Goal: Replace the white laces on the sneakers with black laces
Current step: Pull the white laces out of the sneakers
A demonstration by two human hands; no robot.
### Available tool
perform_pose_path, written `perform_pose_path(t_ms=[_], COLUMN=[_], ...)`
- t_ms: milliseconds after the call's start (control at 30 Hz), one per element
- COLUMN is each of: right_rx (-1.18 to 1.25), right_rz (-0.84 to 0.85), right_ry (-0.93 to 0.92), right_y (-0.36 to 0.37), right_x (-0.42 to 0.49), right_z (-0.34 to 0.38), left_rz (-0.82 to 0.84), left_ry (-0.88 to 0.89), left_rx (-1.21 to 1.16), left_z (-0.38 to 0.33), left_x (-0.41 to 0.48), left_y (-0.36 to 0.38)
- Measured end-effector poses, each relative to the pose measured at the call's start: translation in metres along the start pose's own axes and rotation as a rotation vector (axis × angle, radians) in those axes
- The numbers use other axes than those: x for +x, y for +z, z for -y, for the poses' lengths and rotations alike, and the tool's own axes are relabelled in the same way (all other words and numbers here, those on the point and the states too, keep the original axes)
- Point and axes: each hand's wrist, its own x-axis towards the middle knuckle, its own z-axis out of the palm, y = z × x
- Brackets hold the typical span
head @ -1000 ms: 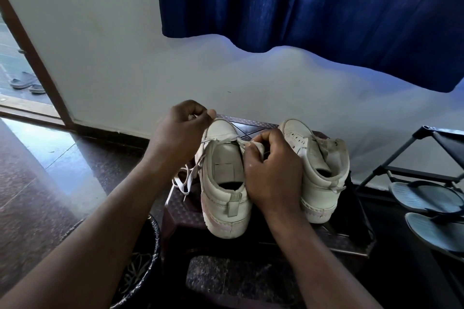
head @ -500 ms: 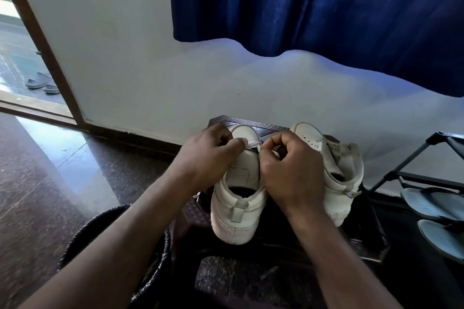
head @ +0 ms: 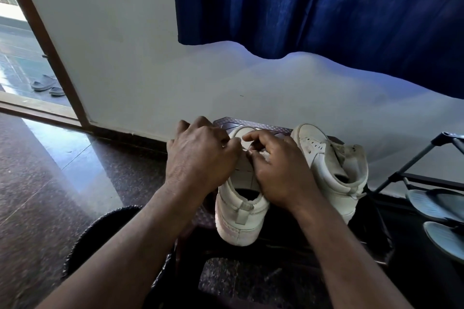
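On a low stool (head: 226,123) set against a pale wall, beneath the hem of a blue curtain (head: 326,2), you bend over a pair of white sneakers standing heel toward you, toes to the wall. That placing puts the eyelet rows under your fingers and leaves both forearms free to reach in from either side.

Your left hand (head: 200,155) and right hand (head: 278,170) meet over the throat of the left sneaker (head: 241,216). Both sets of fingers are curled in tight. A short stretch of white lace (head: 244,149) runs taut between the left thumb and forefinger and the right fingertips, so each hand seems to pinch it, one likely steadying while the other draws it out. How many eyelets it threads is hidden under your knuckles.

The right sneaker (head: 334,165) stands just beside the first, untouched, its tongue slack. No lace can be made out on it. No black laces are in view.

A dark basket (head: 100,228) sits on the floor by your left forearm. A shoe rack (head: 426,155) holding sandals (head: 437,204) stands to the right. Slippers (head: 46,83) lie beyond the open doorway.

By this evidence, the job is at the stripping stage, with relacing yet to begin.
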Motion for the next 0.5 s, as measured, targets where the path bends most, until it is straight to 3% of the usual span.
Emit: perform_pose_path(t_ms=[233, 333, 433, 500], right_rx=[-0.079, 0.003, 0.314, 0.823], right_rz=[-0.163, -0.240, -0.353, -0.385], right_ry=[0.024, 0.028, 0.032, 0.123], right_y=[0.002, 0.004, 0.001, -0.009], right_x=[-0.001, -0.005, -0.008, -0.006], right_z=[-0.005, -0.006, -0.004, 0.004], left_rz=[0.032, 0.017, 0.000, -0.012], left_ry=[-0.136, -0.138, -0.127, -0.115], left_rx=[-0.220, -0.251, -0.247, -0.246], left_z=[-0.005, -0.005, -0.006, -0.007], left_x=[0.000, -0.002, -0.002, -0.002], left_y=[-0.001, -0.002, 0.000, 0.002])
